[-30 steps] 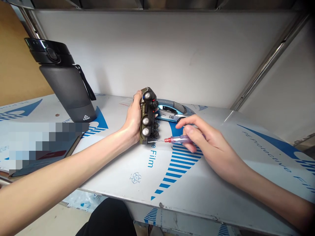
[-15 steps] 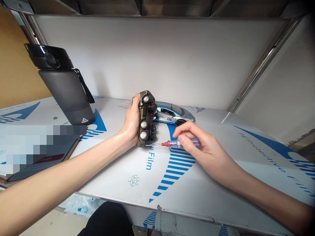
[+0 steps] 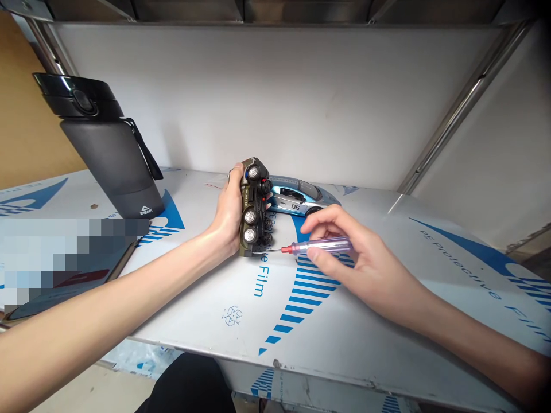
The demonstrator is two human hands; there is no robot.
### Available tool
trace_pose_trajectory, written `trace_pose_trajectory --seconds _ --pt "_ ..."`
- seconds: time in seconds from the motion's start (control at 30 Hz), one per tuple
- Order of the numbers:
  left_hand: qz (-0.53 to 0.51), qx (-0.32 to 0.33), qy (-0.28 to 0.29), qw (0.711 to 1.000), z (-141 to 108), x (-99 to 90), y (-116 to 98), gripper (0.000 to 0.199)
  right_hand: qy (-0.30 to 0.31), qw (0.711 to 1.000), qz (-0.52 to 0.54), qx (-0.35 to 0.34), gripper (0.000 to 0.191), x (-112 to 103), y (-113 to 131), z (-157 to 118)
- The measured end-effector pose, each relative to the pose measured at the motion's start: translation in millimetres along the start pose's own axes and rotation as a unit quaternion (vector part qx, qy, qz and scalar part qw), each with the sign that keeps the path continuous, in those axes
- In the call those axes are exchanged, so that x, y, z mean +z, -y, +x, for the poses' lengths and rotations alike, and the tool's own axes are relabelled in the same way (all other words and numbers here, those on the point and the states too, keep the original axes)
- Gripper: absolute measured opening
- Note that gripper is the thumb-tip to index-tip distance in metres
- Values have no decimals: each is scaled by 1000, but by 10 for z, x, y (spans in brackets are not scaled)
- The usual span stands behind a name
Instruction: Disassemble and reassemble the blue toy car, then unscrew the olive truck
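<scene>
My left hand (image 3: 231,209) is closed around a dark green toy truck (image 3: 253,209), tipped on end so its wheels and black underside face right. In my right hand (image 3: 344,246) is a screwdriver (image 3: 321,246) with a clear purplish handle and red collar, held between thumb and fingers. Its thin shaft points left, and the tip meets the lower end of the truck's underside; the exact contact spot is too small to make out. Just behind the truck stands a silver-blue toy car (image 3: 301,195) marked 06, partly hidden by the truck and my right fingers.
A dark grey water bottle (image 3: 114,163) stands at the left. In front of it lies a flat device (image 3: 120,267), its screen blurred out. The film-covered metal table (image 3: 193,321) has a white wall behind it and a shelf (image 3: 258,11) overhead.
My right fingers have shifted on the screwdriver handle, the thumb lower and the grip looser. The truck stays in my left hand, and the view has moved slightly.
</scene>
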State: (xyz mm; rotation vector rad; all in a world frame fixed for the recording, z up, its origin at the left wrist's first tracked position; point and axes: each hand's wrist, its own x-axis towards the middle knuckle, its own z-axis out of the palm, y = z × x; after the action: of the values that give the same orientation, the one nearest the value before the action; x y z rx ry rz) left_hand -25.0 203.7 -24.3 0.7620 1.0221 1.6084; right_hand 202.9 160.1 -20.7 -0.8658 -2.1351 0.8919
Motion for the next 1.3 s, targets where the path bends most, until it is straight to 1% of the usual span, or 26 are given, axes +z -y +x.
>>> trace_pose_trajectory --seconds 0.03,0.1,0.13,0.2,0.27,0.3,0.37,0.43,0.47,0.53,0.57,0.63,0.7,0.73,0.8,0.87,0.9,0.97,1.03,1.1,1.17,1.2,1.27,1.3 --pt "-2 0 3 1000 -1 4 1 56 2 1000 6 17 10 -6 -1 -4" --pt "-4 4 11 1000 -2 10 5 56 14 998 21 55 20 -13 3 -8" --pt "-5 7 12 1000 -2 11 7 56 19 998 23 61 19 -14 7 -8" --pt "-4 9 10 1000 -1 13 9 56 15 999 5 40 9 -10 13 0" --pt "-6 6 9 1000 -1 14 3 57 3 1000 -22 7 18 -2 10 14" --pt "-8 4 10 1000 -2 15 -2 57 -5 1000 -29 1 17 1 4 21" --pt "-18 1 18 1000 -3 17 -13 59 -17 999 -27 20 9 7 -10 34" --pt "-25 1 28 999 0 17 -21 60 -24 998 -30 42 22 12 -14 37" --pt "-28 0 30 999 3 16 -23 61 -26 998 -40 40 22 13 -9 35" --pt "-29 -5 30 999 11 9 -22 63 -31 997 -66 4 11 13 13 24" --pt "-31 -8 27 999 15 4 -19 64 -38 996 -76 -26 10 13 27 16" --pt "-35 -10 24 999 24 -5 -12 64 -54 992 -81 -83 20 10 50 1" --pt "-38 -13 28 999 31 -11 -6 64 -65 989 -74 -109 24 7 59 -12" --pt "-39 -13 32 999 34 -12 -4 63 -66 990 -68 -102 21 4 57 -15" --pt "-44 -15 39 998 40 -11 -3 64 -58 995 -57 -50 13 -4 43 -17" --pt "-51 -18 45 998 45 -10 -4 64 -43 998 -48 2 20 -15 24 -14" --pt "-54 -21 48 997 47 -11 -4 64 -33 998 -45 12 20 -20 15 -11" --pt "-55 -27 50 997 50 -13 -6 64 -23 999 -41 -3 12 -29 2 -5" --pt "-50 -27 51 997 50 -16 -7 63 -29 998 -40 -27 13 -31 -5 -1" --pt "-47 -26 50 997 47 -17 -7 63 -41 998 -38 -9 12 -25 -7 3" --pt "-44 -29 44 998 46 -16 -7 64 -41 998 -36 29 23 -16 -3 6" --pt "-43 -29 39 998 46 -16 -7 64 -35 998 -35 38 23 -12 0 6" --pt "-42 -28 34 998 47 -16 -7 65 -30 999 -38 14 8 -7 10 2" --pt "-43 -26 36 998 48 -16 -8 66 -35 998 -41 -9 12 -4 15 -2"
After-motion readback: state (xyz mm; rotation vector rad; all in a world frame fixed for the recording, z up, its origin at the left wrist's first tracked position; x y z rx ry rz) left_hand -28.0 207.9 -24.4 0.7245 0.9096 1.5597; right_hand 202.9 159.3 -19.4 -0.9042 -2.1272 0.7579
